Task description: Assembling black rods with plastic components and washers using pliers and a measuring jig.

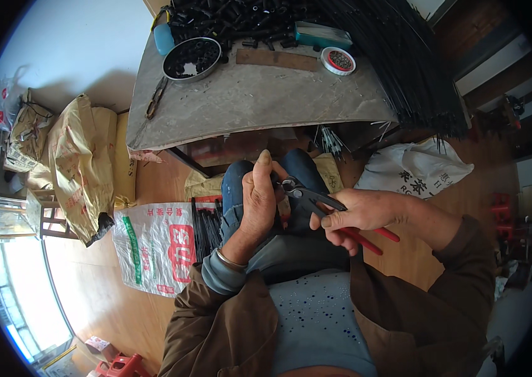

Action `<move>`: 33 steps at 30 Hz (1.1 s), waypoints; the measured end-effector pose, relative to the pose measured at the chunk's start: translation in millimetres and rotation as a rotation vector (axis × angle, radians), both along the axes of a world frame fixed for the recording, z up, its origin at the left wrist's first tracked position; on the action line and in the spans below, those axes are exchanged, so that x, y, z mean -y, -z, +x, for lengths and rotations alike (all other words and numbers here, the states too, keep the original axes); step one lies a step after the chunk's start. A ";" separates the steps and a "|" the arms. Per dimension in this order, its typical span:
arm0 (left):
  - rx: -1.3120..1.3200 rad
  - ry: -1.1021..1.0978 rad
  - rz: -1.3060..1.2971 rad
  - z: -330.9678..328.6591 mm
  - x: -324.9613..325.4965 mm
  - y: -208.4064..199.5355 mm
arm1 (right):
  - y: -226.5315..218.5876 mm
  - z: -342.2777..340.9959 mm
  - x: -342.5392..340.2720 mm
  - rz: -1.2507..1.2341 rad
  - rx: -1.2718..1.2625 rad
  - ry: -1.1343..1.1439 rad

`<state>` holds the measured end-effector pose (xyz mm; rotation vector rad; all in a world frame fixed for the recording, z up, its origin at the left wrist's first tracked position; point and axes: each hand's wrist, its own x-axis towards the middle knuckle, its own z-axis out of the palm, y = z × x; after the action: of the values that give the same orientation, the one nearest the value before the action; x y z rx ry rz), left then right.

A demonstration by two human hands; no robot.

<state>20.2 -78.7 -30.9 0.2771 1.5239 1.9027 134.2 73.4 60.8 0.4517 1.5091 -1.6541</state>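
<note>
Seated worker mid-operation: the right hand (355,217) is closed around the red-handled pliers (322,207), whose jaws meet a small part, too small to identify, pinched in the upright left hand (258,204) over the lap; many black rods (404,56) and black pieces (234,19) lie on the table (247,107), apparently unworked

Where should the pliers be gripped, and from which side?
Grip the pliers by the red handles, coming from the right, as the right hand does. The handles trail right and down, while the dark head points left toward the left hand, so that end stays free.
</note>
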 end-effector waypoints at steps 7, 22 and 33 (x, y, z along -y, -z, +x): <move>-0.101 0.002 -0.042 11.0 -1.0 -7.8 | -5.9 0.5 -5.7 -0.063 0.217 -0.013; -0.123 -0.187 -0.087 4.3 -7.9 2.8 | 21.9 -7.9 20.5 0.752 -0.456 -0.103; 0.140 -0.245 0.135 -37.9 10.2 -22.5 | 20.1 -49.1 39.2 0.292 -0.364 0.066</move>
<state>-17.7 -89.0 -8.4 0.0145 1.3899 2.1720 85.1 34.1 40.6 0.3703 2.0398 -1.6334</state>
